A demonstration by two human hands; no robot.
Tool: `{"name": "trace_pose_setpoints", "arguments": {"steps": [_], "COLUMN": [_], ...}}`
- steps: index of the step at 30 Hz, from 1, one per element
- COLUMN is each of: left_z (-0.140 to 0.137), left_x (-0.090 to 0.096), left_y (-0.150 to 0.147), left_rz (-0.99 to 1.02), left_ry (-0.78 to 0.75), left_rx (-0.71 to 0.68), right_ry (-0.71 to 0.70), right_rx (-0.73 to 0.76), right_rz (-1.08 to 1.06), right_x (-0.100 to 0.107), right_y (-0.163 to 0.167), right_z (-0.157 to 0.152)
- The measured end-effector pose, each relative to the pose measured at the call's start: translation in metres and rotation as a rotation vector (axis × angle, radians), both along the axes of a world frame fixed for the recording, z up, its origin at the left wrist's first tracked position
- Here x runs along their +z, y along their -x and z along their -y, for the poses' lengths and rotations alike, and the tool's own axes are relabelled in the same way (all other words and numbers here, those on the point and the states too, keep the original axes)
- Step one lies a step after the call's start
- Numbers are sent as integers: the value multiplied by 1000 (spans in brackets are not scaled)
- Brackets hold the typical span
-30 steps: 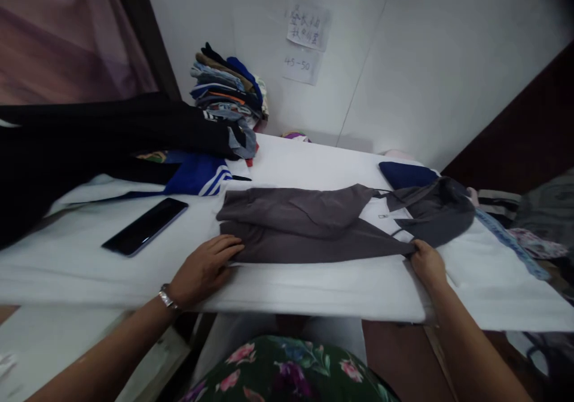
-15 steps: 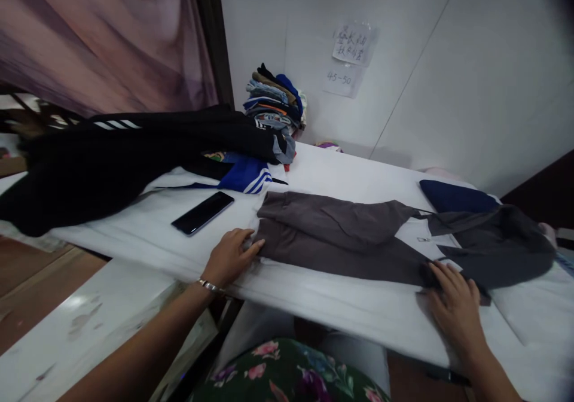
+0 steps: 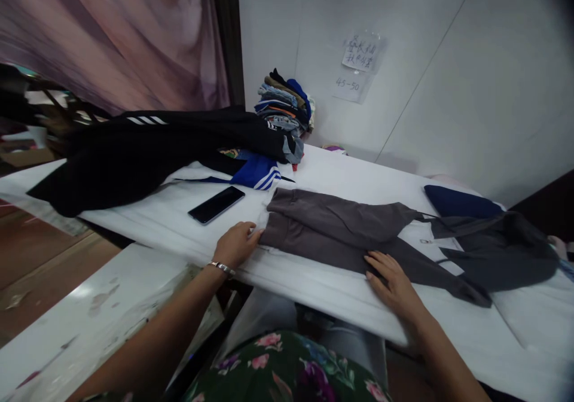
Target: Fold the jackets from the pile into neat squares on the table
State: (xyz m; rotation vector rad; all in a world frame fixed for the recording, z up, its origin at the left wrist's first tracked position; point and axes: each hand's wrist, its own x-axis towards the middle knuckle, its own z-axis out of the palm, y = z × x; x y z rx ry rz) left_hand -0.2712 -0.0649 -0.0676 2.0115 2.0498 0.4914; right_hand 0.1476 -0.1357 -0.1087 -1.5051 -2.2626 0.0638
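A dark grey long-sleeved top (image 3: pixel 332 225) lies lengthwise on the white-covered table, its hem to the left. What looks like its hood is bunched at the right, and a white patch with a label shows at the neck. At the hem's near corner, my left hand (image 3: pixel 237 245) has its fingers curled, with fingertips and thumb closed at the fabric edge. My right hand (image 3: pixel 392 279) rests on the near edge of the top, around mid-length, fingers stretched out and apart. Beyond my left hand lies a dark-screened phone (image 3: pixel 217 204).
Black clothing with white stripes (image 3: pixel 147 151) is heaped at the left, over a blue striped piece (image 3: pixel 255 171). A stack of folded clothes (image 3: pixel 284 106) stands by the wall. Dark blue folded cloth (image 3: pixel 461 201) lies at the back right. Handwritten sheets (image 3: pixel 359 58) hang on the wall.
My right hand has moved left along the near edge, away from the neck area. A sleeve it covered now shows stretched to the right. My left hand stays at the hem.
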Motion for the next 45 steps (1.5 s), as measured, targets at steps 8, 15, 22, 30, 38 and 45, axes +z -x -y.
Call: {"name": "trace_pose_setpoints", "arguments": {"steps": [8,15,22,30,38,45], "left_z": [0,4,-5,-44,-122,-145], "left_x": [-1,13,8,42,29,-1], "left_y": [-15,-7,3,-4,-72,-84], "left_rz": [311,268,32,46,-104,-173], "left_ry": [-82,-255,28,-150,-282,-379], "left_rx": [55,11,-37,-184,-515,-474], "right_ry": [64,89,146,-45,-31,79], "right_rx": [103,111,118,-111,-547,-582], "right_rz": [-16,-59,-167,-607,-639,-437], "right_x": [14,11,12,34,49,56], "right_y": [51,67,67,21,-81,-119], "right_z": [-12,-8,3,-23,-116,-169]}}
